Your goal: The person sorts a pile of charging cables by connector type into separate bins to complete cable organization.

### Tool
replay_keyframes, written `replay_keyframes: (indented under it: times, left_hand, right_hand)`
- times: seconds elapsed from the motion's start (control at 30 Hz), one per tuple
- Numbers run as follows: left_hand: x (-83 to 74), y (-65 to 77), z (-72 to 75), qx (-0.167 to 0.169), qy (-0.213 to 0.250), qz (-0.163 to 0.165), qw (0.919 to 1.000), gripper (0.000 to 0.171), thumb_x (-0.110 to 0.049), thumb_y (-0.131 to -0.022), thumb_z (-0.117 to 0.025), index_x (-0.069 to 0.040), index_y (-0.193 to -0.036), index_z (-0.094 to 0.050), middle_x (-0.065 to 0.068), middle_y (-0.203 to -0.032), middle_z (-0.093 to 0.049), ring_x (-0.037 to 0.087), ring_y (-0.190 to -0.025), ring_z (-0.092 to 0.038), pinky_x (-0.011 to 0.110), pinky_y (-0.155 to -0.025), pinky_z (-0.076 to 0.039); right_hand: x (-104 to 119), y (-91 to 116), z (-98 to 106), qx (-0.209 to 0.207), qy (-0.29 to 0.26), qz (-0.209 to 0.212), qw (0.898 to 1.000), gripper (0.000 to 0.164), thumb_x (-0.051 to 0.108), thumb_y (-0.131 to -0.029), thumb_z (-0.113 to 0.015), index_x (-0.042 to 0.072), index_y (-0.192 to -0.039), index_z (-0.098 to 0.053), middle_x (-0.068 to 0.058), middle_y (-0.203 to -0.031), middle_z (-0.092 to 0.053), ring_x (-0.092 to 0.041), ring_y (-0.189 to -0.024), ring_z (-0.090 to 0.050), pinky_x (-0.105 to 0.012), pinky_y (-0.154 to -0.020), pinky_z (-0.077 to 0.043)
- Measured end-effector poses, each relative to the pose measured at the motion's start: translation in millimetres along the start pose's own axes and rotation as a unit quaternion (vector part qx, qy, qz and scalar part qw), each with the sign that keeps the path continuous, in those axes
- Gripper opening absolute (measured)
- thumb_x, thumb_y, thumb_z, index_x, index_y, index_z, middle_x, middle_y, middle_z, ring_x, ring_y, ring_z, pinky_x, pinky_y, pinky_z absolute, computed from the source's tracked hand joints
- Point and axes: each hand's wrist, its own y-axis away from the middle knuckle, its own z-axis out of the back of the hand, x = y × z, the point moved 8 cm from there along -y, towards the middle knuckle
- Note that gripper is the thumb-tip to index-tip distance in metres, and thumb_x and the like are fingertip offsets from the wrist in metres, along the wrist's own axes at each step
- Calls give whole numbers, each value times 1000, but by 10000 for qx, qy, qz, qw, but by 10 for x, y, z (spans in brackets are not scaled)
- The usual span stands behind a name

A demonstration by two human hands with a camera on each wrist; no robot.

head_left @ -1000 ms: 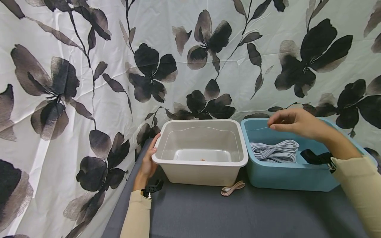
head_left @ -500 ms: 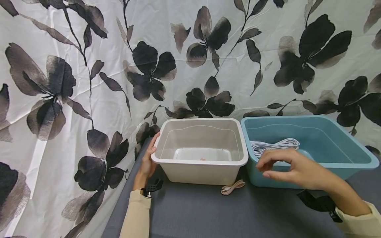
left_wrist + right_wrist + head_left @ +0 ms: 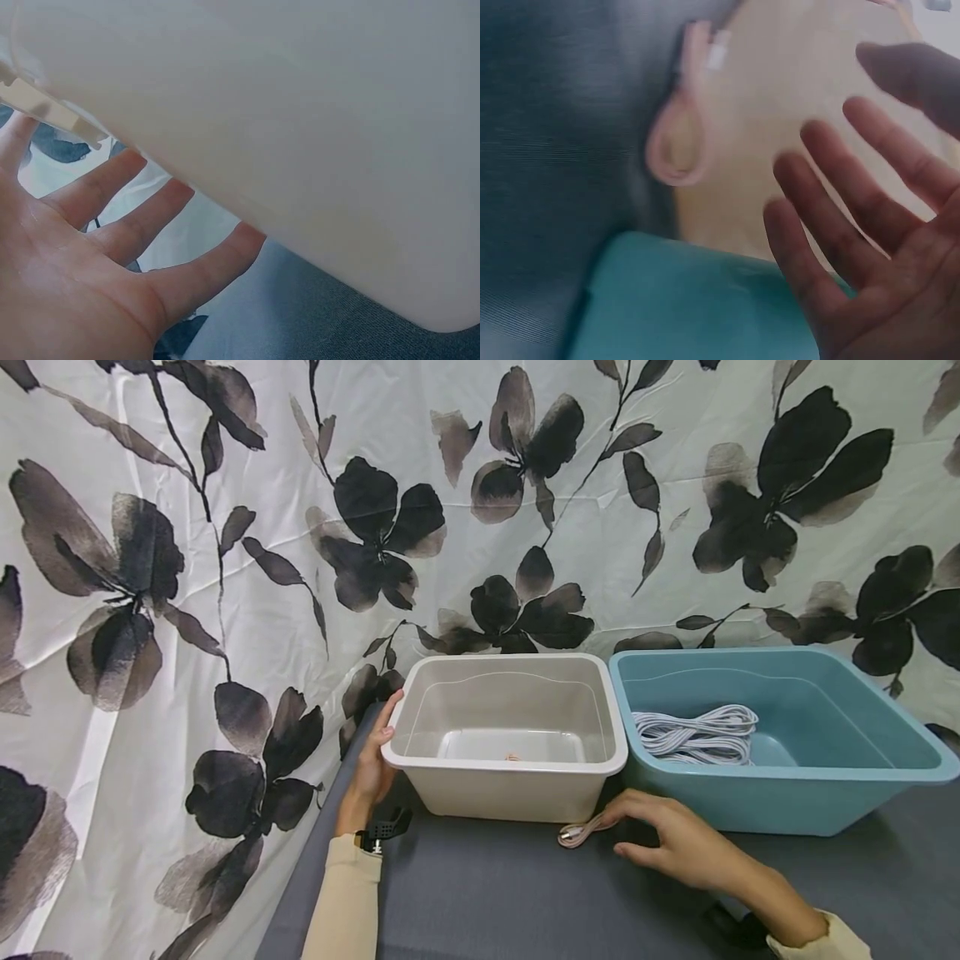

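Observation:
My left hand (image 3: 372,764) touches the left side of a beige plastic bin (image 3: 510,793), its fingers reaching along the outer wall near the rim. In the left wrist view those fingers (image 3: 206,274) are extended, with tips at the bin wall. A small coiled pink-beige charging cable (image 3: 577,833) lies on the grey cloth at the bin's front right corner. My right hand (image 3: 675,843) is right at the cable's right end, thumb and fingers apart. In the right wrist view, the cable (image 3: 676,146) shows a loop and a pale plug, off the spread fingers (image 3: 847,187).
A blue bin (image 3: 795,806) stands right beside the beige one, holding bundled white cord (image 3: 701,735). Something small and orange (image 3: 512,757) shows in the beige bin. Grey cloth (image 3: 525,893) covers the surface; a floral curtain (image 3: 420,410) hangs behind.
My right hand has come from over the blue bin, down and left past its front, to the cable. The left hand has stayed at the beige bin.

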Motion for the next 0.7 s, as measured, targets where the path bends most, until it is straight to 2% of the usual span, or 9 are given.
replay_keyframes:
  times: [0.13, 0.23, 0.37, 0.5, 0.7]
  left_hand:
    - [7, -9, 5, -36, 20, 13, 10000, 69, -26, -97, -30, -26, -165, -16, 4, -171, -16, 39, -146, -25, 51, -110, -36]
    - [5, -13, 2, -36, -1, -2, 10000, 70, -27, -97, -30, -24, -165, -15, 6, -171, -15, 39, -145, -26, 51, -109, -37]
    - [1, -18, -5, -29, 15, -5, 10000, 71, -27, -97, -30, -24, -166, -14, 7, -170, -16, 42, -145, -26, 51, -108, -38]
    - [7, -20, -2, -60, 21, 29, 10000, 71, -28, -96, -30, -24, -166, -13, 6, -170, -17, 43, -145, -25, 48, -106, -40]
    - [4, -25, -4, -58, 48, 34, 10000, 72, -28, -97, -30, -22, -166, -11, 6, -171, -15, 42, -146, -24, 51, -108, -37]
  right_hand:
    - [-68, 11, -132, 2, 535, -102, 9985, 37, 16, -84, -82, 27, -116, -69, 10, -119, -66, -9, -108, -63, -32, -89, -52]
    - [-109, 19, -222, 179, 706, -323, 9968, 38, 19, -84, -82, 22, -120, -69, 8, -125, -64, -12, -114, -61, -38, -92, -51]
    - [-158, 36, -306, 359, 842, -585, 9941, 39, 22, -86, -81, 21, -123, -67, 7, -128, -63, -15, -118, -59, -42, -94, -51]
    - [-167, 30, -339, 328, 1004, -614, 9925, 40, 23, -85, -82, 21, -122, -68, 9, -125, -62, -13, -115, -58, -42, -93, -51]
    - [-162, 10, -379, 306, 1191, -731, 9897, 43, 23, -82, -83, 20, -122, -69, 11, -119, -60, -11, -111, -52, -40, -89, -50]
